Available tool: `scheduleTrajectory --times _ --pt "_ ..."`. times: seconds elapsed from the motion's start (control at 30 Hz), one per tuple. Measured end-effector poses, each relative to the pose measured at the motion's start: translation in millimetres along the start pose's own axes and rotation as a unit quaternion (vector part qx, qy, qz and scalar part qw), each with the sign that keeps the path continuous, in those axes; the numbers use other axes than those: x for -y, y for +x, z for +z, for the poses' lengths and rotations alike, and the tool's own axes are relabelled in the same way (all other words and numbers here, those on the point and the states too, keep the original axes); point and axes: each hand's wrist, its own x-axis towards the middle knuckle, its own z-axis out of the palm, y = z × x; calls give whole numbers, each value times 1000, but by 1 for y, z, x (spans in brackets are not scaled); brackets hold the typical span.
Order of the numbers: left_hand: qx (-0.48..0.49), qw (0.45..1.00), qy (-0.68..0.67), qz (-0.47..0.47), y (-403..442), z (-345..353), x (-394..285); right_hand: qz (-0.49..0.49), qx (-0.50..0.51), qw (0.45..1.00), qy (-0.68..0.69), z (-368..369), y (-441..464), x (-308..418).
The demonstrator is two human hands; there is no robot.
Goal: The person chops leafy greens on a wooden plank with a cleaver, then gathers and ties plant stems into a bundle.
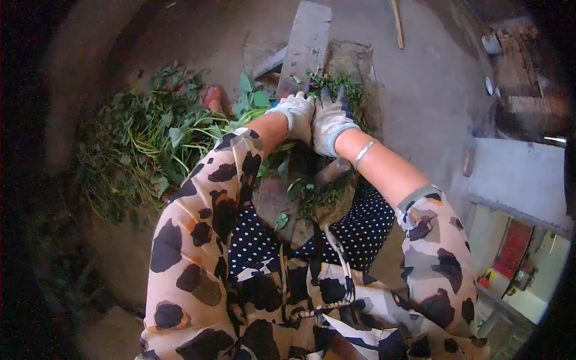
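Head view: the gloved left hand (pixel 295 115) and right hand (pixel 331 123) are side by side at the wooden board (pixel 309 45), but I cannot tell whether either grip is clamped on anything. Leafy stems (pixel 150 141) lie heaped left, reaching toward the left hand; small greens (pixel 355 93) lie just right of the right hand's fingers.

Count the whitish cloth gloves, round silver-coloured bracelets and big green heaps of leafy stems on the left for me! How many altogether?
Whitish cloth gloves: 2 (left-hand glove, right-hand glove)
Round silver-coloured bracelet: 1
Big green heap of leafy stems: 1
Total: 4
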Motion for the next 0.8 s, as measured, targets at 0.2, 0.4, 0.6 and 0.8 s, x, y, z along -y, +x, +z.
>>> scheduleTrajectory --times 0.2,0.4,0.6,0.8 --pt "-60 986 150 36 -53 8 22 -38 29 999 -10 -2 -1 4" --pt "-139 977 158 -34 -62 39 10 -26 -74 994 80 3 -14 -12" --pt "-129 981 143 -30 -35 31 16 38 -483 456 747 39 -84 17" --pt "-119 977 176 -22 -26 37 21 101 -449 476 749 27 -62 2"
